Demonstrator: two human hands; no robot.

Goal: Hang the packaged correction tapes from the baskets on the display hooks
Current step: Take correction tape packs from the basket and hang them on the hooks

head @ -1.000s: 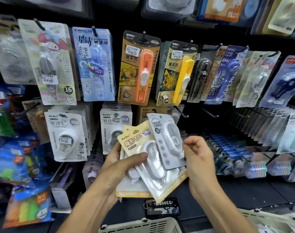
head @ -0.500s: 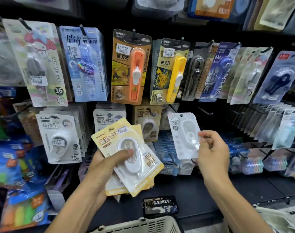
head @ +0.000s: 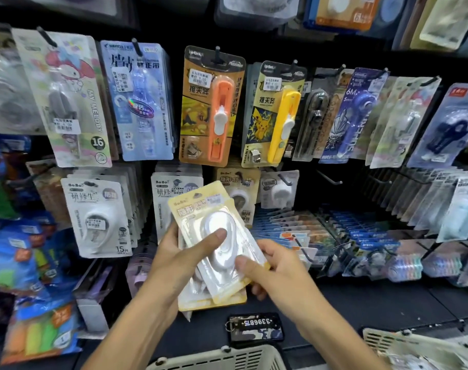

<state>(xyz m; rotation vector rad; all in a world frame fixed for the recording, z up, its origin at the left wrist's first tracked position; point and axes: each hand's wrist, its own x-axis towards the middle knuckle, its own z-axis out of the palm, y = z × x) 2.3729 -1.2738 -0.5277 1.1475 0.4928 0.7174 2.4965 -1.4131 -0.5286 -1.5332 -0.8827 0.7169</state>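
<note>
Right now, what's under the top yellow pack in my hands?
Under the top yellow pack lie more yellow-backed packs in a fanned stack, held by the left hand; the right hand pinches the top one. How many cannot be told; they are mostly covered.

- Two bare forearms are seen, rising from the lower edge of the view.
- No sleeve is seen on either forearm.
- The left hand (head: pixel 185 252) is seen bare and ungloved.
- The right hand (head: pixel 274 271) is likewise seen bare, with short-trimmed nails.
</note>
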